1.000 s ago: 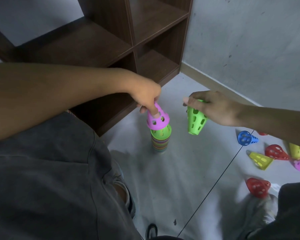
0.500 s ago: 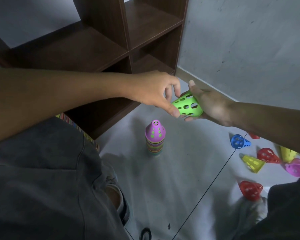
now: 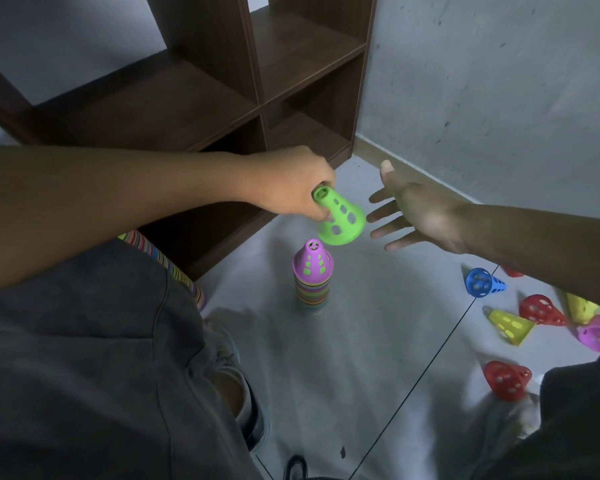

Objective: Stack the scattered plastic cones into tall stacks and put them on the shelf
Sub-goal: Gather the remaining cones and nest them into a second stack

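Left hand [image 3: 291, 188] pinches our green cone [image 3: 340, 216] near its tip, wide end down and tilted above the stack [image 3: 312, 275], so we reckon it's set to drop on. Right hand [image 3: 416, 213] hangs spread beside it, holding nothing.

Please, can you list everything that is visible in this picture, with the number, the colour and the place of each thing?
green cone: 1, green, in the air above the stack, tilted
cone stack: 1, pink on top, many-coloured below, upright on the floor
loose cones: 7 at least, on the floor at right: blue, three red, two yellow, pink
shelf: 1, dark brown, against the wall
left hand: grips the green cone near its tip
right hand: fingers spread, holds nothing
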Demonstrator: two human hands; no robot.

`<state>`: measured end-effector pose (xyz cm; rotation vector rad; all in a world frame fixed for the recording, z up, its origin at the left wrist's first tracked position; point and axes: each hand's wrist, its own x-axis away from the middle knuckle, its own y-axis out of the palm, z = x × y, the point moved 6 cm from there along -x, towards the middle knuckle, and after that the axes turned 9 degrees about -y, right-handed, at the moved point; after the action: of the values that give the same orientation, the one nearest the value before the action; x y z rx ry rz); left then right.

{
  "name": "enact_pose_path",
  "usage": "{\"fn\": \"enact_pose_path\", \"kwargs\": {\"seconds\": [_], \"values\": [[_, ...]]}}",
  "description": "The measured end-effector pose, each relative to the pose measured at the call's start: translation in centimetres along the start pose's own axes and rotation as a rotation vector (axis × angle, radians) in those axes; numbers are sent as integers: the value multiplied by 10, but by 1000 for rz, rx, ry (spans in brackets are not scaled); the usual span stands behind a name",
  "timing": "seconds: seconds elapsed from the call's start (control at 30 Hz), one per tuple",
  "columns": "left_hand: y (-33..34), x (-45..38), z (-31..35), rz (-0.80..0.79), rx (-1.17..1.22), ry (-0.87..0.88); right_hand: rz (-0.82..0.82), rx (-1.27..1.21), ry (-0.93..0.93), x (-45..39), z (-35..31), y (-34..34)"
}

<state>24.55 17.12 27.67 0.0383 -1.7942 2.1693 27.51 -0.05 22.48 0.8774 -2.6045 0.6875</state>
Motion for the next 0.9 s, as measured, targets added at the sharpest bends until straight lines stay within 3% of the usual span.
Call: {"fn": "enact_pose_path", "kwargs": {"seconds": [0.43,0.63,0.9], "values": [[38,2,-5,-235,-263,-93,-64,122,-39,21,11,-8],[20,-1,31,-102,-343,50,19,226,-49,40,30,-50],[20,-27,139,-34,-399,242,199,280,5,124,67,-137]]}}
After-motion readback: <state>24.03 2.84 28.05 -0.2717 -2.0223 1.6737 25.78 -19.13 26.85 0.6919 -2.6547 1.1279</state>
